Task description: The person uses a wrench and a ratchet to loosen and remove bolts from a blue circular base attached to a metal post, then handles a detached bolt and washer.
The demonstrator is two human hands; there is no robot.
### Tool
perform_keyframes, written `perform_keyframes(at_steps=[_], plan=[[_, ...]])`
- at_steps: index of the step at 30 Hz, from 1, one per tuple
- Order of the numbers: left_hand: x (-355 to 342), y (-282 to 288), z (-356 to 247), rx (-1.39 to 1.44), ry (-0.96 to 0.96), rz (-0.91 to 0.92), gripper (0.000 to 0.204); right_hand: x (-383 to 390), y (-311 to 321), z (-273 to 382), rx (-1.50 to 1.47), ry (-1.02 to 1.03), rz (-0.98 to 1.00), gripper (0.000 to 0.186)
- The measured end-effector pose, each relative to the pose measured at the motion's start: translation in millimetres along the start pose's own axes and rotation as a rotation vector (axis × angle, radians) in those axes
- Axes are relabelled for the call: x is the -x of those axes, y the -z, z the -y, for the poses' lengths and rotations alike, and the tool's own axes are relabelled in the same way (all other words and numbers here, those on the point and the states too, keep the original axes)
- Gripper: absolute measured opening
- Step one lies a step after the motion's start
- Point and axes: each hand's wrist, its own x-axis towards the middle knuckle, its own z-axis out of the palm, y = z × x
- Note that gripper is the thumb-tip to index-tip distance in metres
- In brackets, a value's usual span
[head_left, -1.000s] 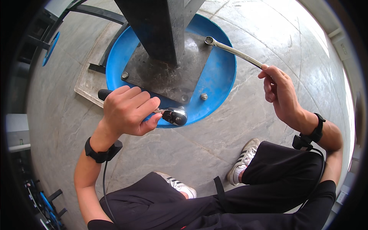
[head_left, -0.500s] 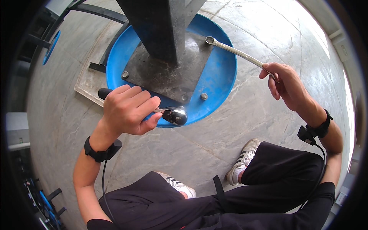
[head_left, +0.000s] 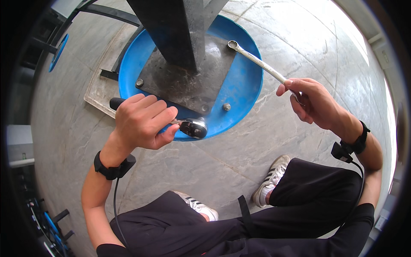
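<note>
My left hand point(head_left: 145, 120) is closed round the black handle of a ratchet wrench point(head_left: 192, 127), whose metal head lies over the near side of a round blue base point(head_left: 244, 94). My right hand point(head_left: 308, 100) grips the lower end of a silver combination wrench point(head_left: 259, 62), its ring end at the far right corner of a dark steel plate point(head_left: 171, 85) on the base. A black square post point(head_left: 175, 30) rises from that plate. One bolt point(head_left: 139, 82) sits at the plate's left corner; another bolt point(head_left: 227, 107) stands on the blue base beside the plate.
A black metal frame point(head_left: 112, 12) with a worn pale board point(head_left: 94, 94) stands behind at the left, near a blue disc point(head_left: 58, 52). My feet in white shoes point(head_left: 274, 175) and black-trousered legs are on the grey tiled floor point(head_left: 231, 158) just below the base.
My right hand has moved down along the wrench, and the wrench's handle has swung slightly downward and left, now sloping more steeply. My left hand and the ratchet are almost still.
</note>
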Motion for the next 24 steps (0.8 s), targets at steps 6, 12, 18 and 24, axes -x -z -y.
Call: perform_keyframes(at_steps=[6, 12, 18, 24], plan=[[-1, 1, -2, -0.003, 0.001, 0.007, 0.026, -27, 32, -3, -0.111, 0.191, -0.119, 0.016], [-1, 1, 2, -0.026, -0.013, 0.011, 0.021, -99, 63, 19, -0.126, 0.425, -0.201, 0.017], [-1, 3, 4, -0.026, -0.025, 0.024, 0.022, -165, 51, 53, -0.196, 0.514, -0.171, 0.017], [-3, 4, 3, -0.017, -0.014, 0.013, 0.022, -194, 9, 80, -0.195, 0.494, -0.169, 0.017]])
